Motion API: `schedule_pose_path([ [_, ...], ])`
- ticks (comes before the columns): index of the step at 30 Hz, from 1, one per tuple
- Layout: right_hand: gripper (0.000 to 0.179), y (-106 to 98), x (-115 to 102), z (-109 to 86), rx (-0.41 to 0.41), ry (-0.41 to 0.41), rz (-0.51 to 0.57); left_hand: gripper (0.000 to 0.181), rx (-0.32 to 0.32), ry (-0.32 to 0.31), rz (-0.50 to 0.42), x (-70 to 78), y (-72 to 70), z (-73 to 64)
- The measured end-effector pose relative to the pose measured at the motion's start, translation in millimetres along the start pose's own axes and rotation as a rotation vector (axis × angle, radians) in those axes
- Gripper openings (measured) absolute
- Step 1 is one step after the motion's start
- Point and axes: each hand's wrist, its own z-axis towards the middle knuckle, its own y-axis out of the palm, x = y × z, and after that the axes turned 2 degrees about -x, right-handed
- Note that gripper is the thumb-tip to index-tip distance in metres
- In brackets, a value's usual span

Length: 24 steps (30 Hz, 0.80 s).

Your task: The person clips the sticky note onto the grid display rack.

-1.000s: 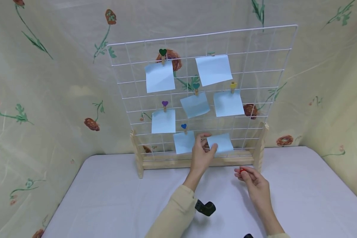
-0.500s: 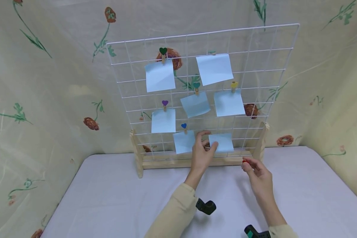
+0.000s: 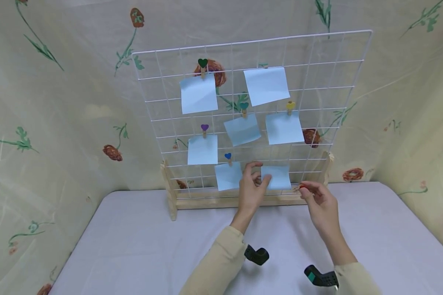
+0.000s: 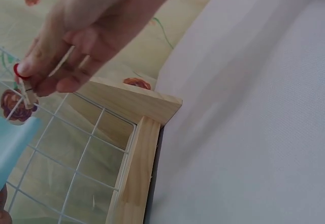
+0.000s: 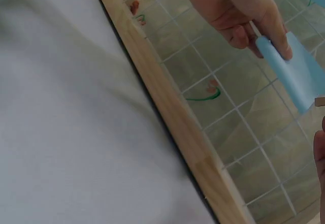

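Observation:
A blue paper note (image 3: 277, 178) lies against the lower part of a white wire grid (image 3: 302, 90). My left hand (image 3: 252, 190) holds its left edge, thumb on the front; in the right wrist view the note (image 5: 297, 74) bows slightly. Between thumb and fingers, my right hand (image 3: 323, 207) pinches a small wooden clothespin (image 4: 27, 93) with a red decoration. The clothespin's tip points toward the note's right side, close to it. In the left wrist view a small gap shows between clothespin and note (image 4: 14, 140).
Several other blue notes, such as one (image 3: 199, 95) at upper left, hang on the grid from clothespins with coloured shapes. A wooden stand (image 3: 206, 203) bears the grid on a white-covered table (image 3: 140, 241). Floral cloth (image 3: 77, 102) hangs behind.
My right hand has risen toward the grid, bringing the red clothespin near the note's right side. The note has straightened and shifted slightly right; my left hand has barely moved.

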Motion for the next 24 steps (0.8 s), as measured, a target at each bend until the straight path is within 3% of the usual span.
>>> schedule_pose_path([
  [7,0.022,4,-34,8.1,-0.062,-0.104,-0.048,0.036,0.018,-0.017,0.05,0.4,0.2,2.5],
  [17,0.021,7,-14,24.5,-0.066,-0.129,-0.09,0.024,0.063,0.013,0.09,-1.0,3.2,5.0],
  [24,0.018,10,-28,26.8,-0.071,-0.142,-0.136,0.023,0.098,-0.013,0.074,-2.3,-0.1,11.1],
])
